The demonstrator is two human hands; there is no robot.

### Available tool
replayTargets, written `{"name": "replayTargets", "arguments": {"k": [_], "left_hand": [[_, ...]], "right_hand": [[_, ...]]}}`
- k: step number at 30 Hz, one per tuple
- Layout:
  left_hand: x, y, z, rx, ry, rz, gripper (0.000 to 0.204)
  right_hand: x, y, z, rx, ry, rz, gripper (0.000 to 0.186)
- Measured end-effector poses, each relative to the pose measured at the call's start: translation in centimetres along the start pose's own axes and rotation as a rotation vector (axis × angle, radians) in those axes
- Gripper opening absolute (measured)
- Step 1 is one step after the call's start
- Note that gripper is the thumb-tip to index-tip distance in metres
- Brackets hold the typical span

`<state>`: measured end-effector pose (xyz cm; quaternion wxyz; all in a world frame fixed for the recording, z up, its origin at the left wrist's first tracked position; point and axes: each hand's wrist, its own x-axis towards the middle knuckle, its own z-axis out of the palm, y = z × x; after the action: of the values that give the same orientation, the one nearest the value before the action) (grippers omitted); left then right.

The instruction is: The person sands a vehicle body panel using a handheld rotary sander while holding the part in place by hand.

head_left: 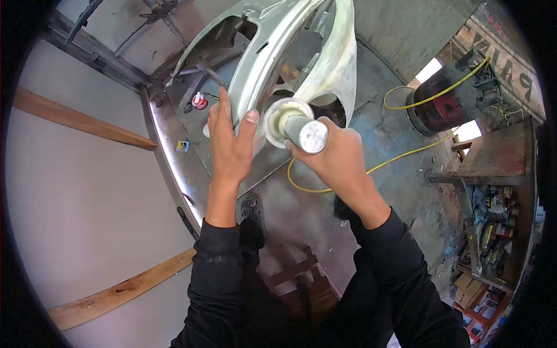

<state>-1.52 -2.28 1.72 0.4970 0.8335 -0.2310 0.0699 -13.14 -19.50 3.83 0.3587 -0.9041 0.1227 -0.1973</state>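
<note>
A silver and whitish, partly sanded body panel (250, 61), like a bumper, stands upright before me with several openings. My left hand (231, 142) is at its left edge, fingers and thumb stretched out. My right hand (339, 153) is closed around a grey cylinder (310, 137) with a pale round end. The cylinder sits in or against a round white cup-like piece (277, 119) with a cream inside, in front of the panel; whether that piece is separate from the panel I cannot tell.
A yellow hose (313, 189) runs over the floor to a dark red-and-black tank (435, 104). A cluttered wooden shelf (493, 156) stands right. A pale wall with wooden battens (87, 124) is left. A red-and-white can (199, 101) lies behind the panel. A wooden stool (299, 278) is below me.
</note>
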Motion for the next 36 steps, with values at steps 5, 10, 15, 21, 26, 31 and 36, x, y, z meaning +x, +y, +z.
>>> {"name": "replayTargets", "arguments": {"k": [5, 10, 15, 21, 26, 31, 36], "left_hand": [[-0.1, 0.1, 0.0, -0.012, -0.007, 0.005, 0.096], [-0.2, -0.3, -0.3, -0.005, -0.006, 0.005, 0.096], [-0.3, -0.2, -0.2, 0.000, -0.009, 0.011, 0.095], [-0.1, -0.1, 0.0, -0.004, -0.011, 0.027, 0.094], [-0.2, -0.3, -0.6, -0.015, -0.027, -0.002, 0.092], [-0.2, -0.4, 0.0, -0.030, -0.007, 0.032, 0.091], [-0.2, -0.6, -0.4, -0.006, 0.000, 0.033, 0.091]], "right_hand": [[0.3, 0.3, 0.1, 0.024, 0.039, 0.000, 0.043], [-0.5, 0.1, 0.8, -0.085, -0.022, -0.054, 0.043], [0.7, 0.1, -0.2, -0.067, 0.023, 0.000, 0.042], [0.1, -0.9, 0.2, -0.098, -0.001, -0.028, 0.043], [-0.7, -1.6, 0.8, -0.086, -0.093, -0.059, 0.044], [0.6, -0.6, -0.3, -0.112, -0.036, 0.026, 0.043], [0.1, -1.2, 0.2, -0.151, -0.047, -0.015, 0.043]]}}
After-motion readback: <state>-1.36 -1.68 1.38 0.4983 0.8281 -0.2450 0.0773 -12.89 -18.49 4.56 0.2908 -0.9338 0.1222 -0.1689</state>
